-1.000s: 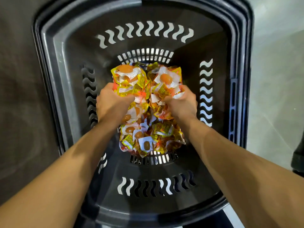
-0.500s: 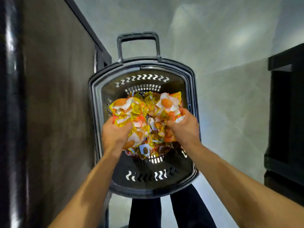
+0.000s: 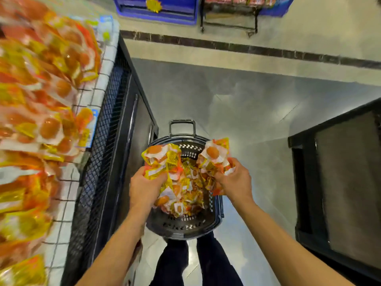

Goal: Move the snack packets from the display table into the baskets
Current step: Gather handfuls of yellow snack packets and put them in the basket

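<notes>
Yellow-and-orange plastic snack packets (image 3: pixel 182 206) partly fill the dark slotted plastic basket (image 3: pixel 185 232) on the floor (head view). Above it the left hand (image 3: pixel 144 187) and the right hand (image 3: pixel 236 182) each clutch a bunch (image 3: pixel 158 159), fingers curled round wrappers. Heaped packets (image 3: pixel 41 96) on the wire-edged display table (image 3: pixel 99 145) suggest much remains.

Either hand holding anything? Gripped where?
Both. Left hand grips a bunch of snack packets by its lower end; right hand grips a second bunch likewise, above the basket.

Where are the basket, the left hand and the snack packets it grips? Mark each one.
basket (image 3: pixel 183 234): head view, on its near rim.
left hand (image 3: pixel 144 189): head view, on the back of the hand.
snack packets (image 3: pixel 158 158): head view, on the top packet gripped by the left hand.
</notes>
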